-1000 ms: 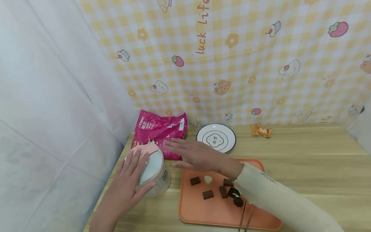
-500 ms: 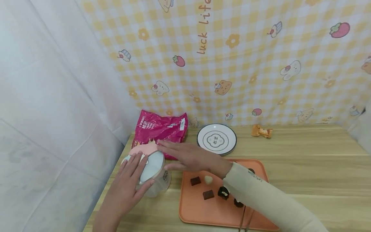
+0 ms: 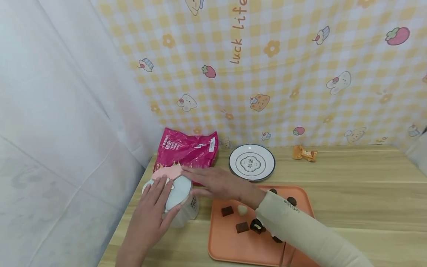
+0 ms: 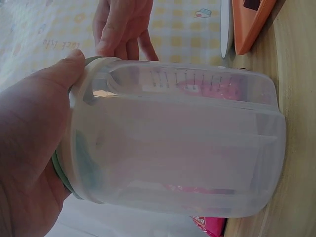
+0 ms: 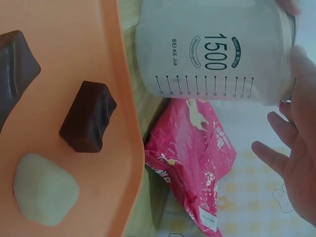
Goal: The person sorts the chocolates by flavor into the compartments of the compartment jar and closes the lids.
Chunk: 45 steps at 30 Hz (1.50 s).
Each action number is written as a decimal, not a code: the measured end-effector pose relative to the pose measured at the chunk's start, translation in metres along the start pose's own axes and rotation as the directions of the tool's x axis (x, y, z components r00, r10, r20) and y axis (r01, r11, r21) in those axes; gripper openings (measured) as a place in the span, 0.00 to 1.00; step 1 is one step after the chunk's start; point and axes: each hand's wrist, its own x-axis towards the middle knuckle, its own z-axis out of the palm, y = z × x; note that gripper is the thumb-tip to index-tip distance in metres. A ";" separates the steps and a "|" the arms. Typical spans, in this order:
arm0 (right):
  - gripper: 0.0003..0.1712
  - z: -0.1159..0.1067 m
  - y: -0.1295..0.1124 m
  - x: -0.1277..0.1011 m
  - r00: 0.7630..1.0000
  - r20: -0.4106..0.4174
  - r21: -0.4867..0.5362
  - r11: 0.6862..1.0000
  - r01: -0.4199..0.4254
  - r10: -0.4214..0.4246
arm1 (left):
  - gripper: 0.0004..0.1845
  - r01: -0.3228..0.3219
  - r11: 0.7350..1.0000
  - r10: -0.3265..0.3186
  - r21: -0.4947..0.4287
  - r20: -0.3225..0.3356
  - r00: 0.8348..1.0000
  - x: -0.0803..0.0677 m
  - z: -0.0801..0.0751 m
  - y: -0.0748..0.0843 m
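A translucent plastic storage jar (image 3: 181, 218) stands upright on the wooden table, with measuring marks and "1500" on its side. On its pale blue and pink lid (image 3: 179, 191) lie the straight fingers of my left hand (image 3: 148, 213), the thumb near the front rim. My right hand (image 3: 217, 181) reaches in from the right, fingers extended, their tips at the lid's far right edge. In the left wrist view the jar (image 4: 182, 143) appears sideways, its interior cloudy, with my left hand (image 4: 37, 113) across the lid end. Part of the lid is hidden under my fingers.
A magenta bag (image 3: 186, 148) lies behind the jar, beside a white plate (image 3: 237, 157). An orange tray (image 3: 230, 246) carries several chocolates (image 3: 242, 227) and a whitish piece (image 3: 242, 210); tongs (image 3: 282, 256) lie partly on it. Orange-wrapped candy (image 3: 304, 153) sits at the back right.
My right hand has moved left from over the bag to the lid's edge, its sleeve shifting left over the tray. My left hand has stayed on the lid.
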 end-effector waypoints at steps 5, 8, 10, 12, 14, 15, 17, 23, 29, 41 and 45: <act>0.42 0.000 0.000 0.001 1.000 -0.017 -0.003 1.000 -0.020 0.020 | 0.41 -0.022 0.999 0.024 0.039 -0.057 0.998 0.002 0.007 0.003; 0.44 0.000 0.001 0.001 1.000 -0.025 0.001 1.000 -0.015 0.015 | 0.43 -0.028 0.998 0.034 0.057 -0.095 0.995 0.003 0.010 0.004; 0.44 0.000 0.001 0.001 0.999 -0.033 -0.004 1.000 -0.010 0.010 | 0.44 -0.024 0.997 0.031 0.068 -0.107 0.994 0.004 0.011 0.005; 0.43 -0.001 0.001 0.001 0.999 -0.041 -0.004 1.000 -0.012 0.012 | 0.44 -0.020 0.997 0.028 0.079 -0.101 0.995 0.004 0.011 0.005; 0.43 -0.001 0.000 0.000 0.999 -0.046 0.002 1.000 -0.021 0.021 | 0.44 -0.016 0.996 0.023 0.089 -0.085 0.996 0.004 0.011 0.006; 0.43 -0.001 -0.001 0.000 0.999 -0.049 0.006 1.000 -0.024 0.024 | 0.44 -0.011 0.995 0.018 0.096 -0.074 0.997 0.004 0.011 0.006; 0.43 -0.001 -0.001 0.000 0.998 -0.054 0.016 1.000 -0.023 0.024 | 0.44 -0.009 0.995 0.015 0.101 -0.056 0.998 0.004 0.010 0.006; 0.42 0.001 -0.002 0.001 0.997 -0.072 0.021 0.999 -0.027 0.028 | 0.38 0.012 0.996 -0.009 0.091 -0.029 1.000 0.004 0.008 0.007; 0.42 -0.001 -0.004 0.002 0.997 -0.066 0.015 0.999 -0.046 0.047 | 0.36 0.028 0.997 -0.025 0.072 -0.044 0.999 0.004 0.008 0.007; 0.43 -0.001 -0.005 -0.003 0.996 -0.032 0.118 0.990 -0.076 0.080 | 0.36 0.027 0.995 -0.027 0.097 -0.008 1.000 0.006 0.004 0.008; 0.43 0.000 -0.008 -0.006 0.997 -0.032 0.135 0.989 -0.062 0.067 | 0.37 0.008 0.995 -0.010 0.104 0.020 1.000 0.006 -0.001 0.005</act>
